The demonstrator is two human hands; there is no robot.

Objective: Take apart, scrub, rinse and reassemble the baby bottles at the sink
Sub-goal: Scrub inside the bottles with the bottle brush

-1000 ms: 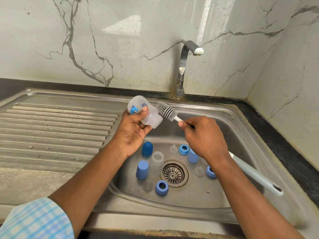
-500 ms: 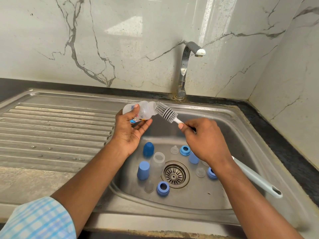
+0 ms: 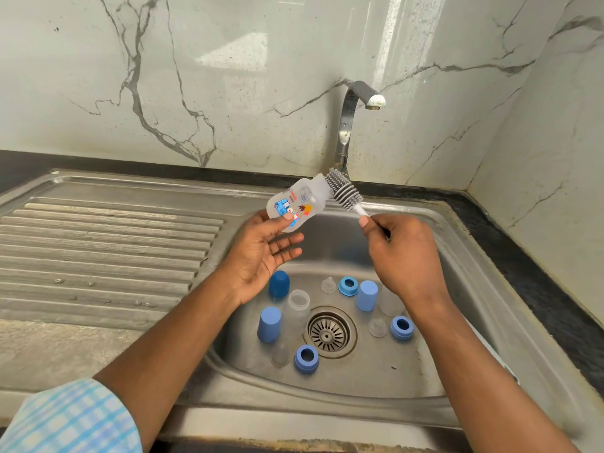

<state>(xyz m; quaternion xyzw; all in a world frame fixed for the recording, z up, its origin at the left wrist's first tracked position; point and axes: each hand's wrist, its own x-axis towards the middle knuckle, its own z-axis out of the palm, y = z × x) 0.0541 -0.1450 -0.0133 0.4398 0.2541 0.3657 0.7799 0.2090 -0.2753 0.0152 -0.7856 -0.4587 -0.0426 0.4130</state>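
Observation:
A clear baby bottle [image 3: 294,206] with a cartoon print is held tilted above the sink basin [image 3: 457,289]. My left hand [image 3: 264,253] pinches its base between thumb and index finger, while the other fingers are spread straight. My right hand [image 3: 402,253] grips the white stem of a grey bottle brush [image 3: 343,191]. The brush head lies against the outside of the bottle's neck. In the basin lie a dark blue cap [image 3: 278,286], light blue caps [image 3: 269,323], blue screw rings [image 3: 306,358], clear nipples [image 3: 377,326] and a second clear bottle [image 3: 297,305].
The faucet [image 3: 353,103] stands at the back of the basin, its spout dry. A drain strainer [image 3: 328,335] sits at the basin's middle. A ribbed steel drainboard [image 3: 98,243] stretches to the left. Marble walls close off the back and right.
The bottle has turned so its printed side faces me and has risen to the right. My left fingers have spread out. The brush head has lifted toward the faucet.

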